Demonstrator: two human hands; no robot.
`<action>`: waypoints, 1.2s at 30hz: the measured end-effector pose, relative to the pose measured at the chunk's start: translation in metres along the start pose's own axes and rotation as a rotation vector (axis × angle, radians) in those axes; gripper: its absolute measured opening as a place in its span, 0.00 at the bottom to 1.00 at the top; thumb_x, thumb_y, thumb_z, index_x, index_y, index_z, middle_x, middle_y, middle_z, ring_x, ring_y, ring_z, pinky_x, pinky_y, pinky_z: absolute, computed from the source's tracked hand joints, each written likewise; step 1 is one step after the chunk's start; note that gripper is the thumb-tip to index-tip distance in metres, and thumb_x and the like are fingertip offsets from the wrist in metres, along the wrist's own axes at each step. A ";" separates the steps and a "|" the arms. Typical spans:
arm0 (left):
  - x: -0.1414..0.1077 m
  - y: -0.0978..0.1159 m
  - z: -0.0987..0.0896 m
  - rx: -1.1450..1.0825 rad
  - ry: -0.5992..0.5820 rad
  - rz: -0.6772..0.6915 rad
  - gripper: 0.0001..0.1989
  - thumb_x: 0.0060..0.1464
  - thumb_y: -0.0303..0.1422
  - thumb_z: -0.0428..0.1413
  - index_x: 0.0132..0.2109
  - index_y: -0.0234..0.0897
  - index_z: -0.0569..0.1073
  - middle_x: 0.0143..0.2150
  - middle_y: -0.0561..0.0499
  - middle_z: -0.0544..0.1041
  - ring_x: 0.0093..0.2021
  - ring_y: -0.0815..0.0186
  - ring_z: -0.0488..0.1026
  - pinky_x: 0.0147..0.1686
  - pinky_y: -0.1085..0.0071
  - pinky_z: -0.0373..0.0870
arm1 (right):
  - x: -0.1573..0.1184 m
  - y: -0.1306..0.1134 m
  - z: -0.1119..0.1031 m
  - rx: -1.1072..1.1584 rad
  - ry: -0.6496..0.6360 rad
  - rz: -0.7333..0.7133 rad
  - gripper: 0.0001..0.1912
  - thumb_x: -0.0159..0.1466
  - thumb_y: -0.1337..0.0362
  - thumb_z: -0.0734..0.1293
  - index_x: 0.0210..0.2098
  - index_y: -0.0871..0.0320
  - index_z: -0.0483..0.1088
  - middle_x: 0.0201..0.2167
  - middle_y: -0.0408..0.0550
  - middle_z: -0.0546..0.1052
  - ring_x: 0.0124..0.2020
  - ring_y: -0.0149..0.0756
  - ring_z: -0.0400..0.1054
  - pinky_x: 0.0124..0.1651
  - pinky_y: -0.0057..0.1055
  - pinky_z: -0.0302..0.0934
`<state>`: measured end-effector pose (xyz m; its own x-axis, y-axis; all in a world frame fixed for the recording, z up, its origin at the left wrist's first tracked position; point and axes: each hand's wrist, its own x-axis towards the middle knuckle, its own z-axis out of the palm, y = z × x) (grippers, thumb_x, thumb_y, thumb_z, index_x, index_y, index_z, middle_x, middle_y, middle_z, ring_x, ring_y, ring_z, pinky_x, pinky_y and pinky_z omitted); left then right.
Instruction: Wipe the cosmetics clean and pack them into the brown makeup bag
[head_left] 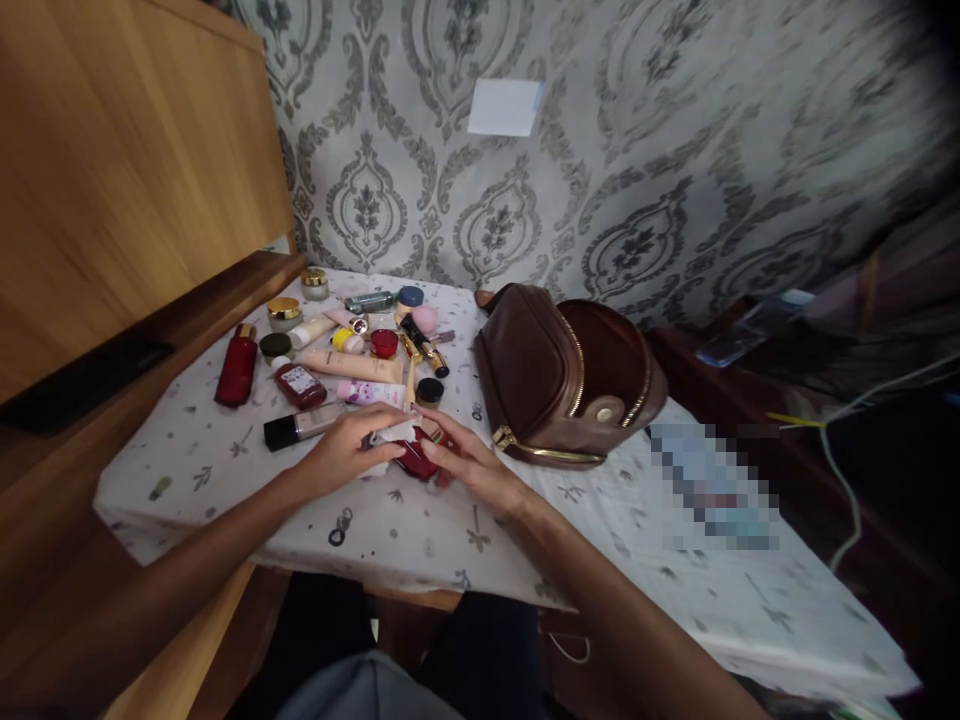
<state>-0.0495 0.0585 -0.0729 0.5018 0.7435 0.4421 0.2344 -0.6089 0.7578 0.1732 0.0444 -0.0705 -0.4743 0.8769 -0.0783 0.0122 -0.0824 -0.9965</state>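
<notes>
My left hand is closed on a crumpled white cloth or tissue near the front of the table. Close beside it, my right hand grips a dark red item, and the white cloth touches that item's left side. Just behind my hands are a black-lidded jar and a white and purple tube. A bottle with a black cap lies to the left, next to my left hand.
Cosmetics spread over the patterned cloth, among them a red bottle, a beige tube and a gold-lidded jar. An open brown bag stands right of them. A wooden cabinet borders the left.
</notes>
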 end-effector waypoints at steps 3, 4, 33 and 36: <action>-0.002 0.000 0.001 0.009 -0.010 0.031 0.18 0.61 0.36 0.58 0.56 0.38 0.76 0.55 0.42 0.78 0.55 0.57 0.74 0.56 0.61 0.69 | 0.005 0.002 -0.003 -0.036 -0.032 0.001 0.36 0.58 0.45 0.73 0.60 0.53 0.63 0.32 0.41 0.70 0.27 0.27 0.64 0.23 0.22 0.58; -0.002 0.000 0.002 0.011 -0.004 0.036 0.16 0.62 0.36 0.57 0.56 0.38 0.77 0.55 0.42 0.78 0.55 0.57 0.75 0.56 0.62 0.69 | 0.006 0.003 -0.003 -0.042 -0.036 -0.003 0.36 0.58 0.44 0.73 0.59 0.53 0.63 0.32 0.41 0.70 0.27 0.27 0.64 0.23 0.22 0.57; -0.008 0.002 0.005 0.154 0.111 0.140 0.13 0.65 0.27 0.52 0.52 0.36 0.78 0.49 0.43 0.81 0.50 0.61 0.78 0.50 0.62 0.75 | 0.003 0.017 -0.015 0.012 -0.026 -0.054 0.28 0.59 0.52 0.74 0.55 0.50 0.65 0.36 0.41 0.71 0.25 0.27 0.71 0.24 0.24 0.65; -0.008 0.003 0.007 0.188 0.117 0.214 0.14 0.65 0.26 0.52 0.54 0.37 0.77 0.50 0.43 0.81 0.52 0.60 0.76 0.51 0.61 0.75 | 0.005 0.019 -0.014 0.002 -0.002 -0.063 0.28 0.59 0.50 0.74 0.53 0.50 0.65 0.37 0.41 0.70 0.25 0.27 0.72 0.22 0.24 0.65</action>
<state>-0.0469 0.0491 -0.0774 0.4598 0.6132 0.6423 0.2897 -0.7873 0.5443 0.1831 0.0538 -0.0907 -0.4762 0.8792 -0.0152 -0.0193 -0.0278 -0.9994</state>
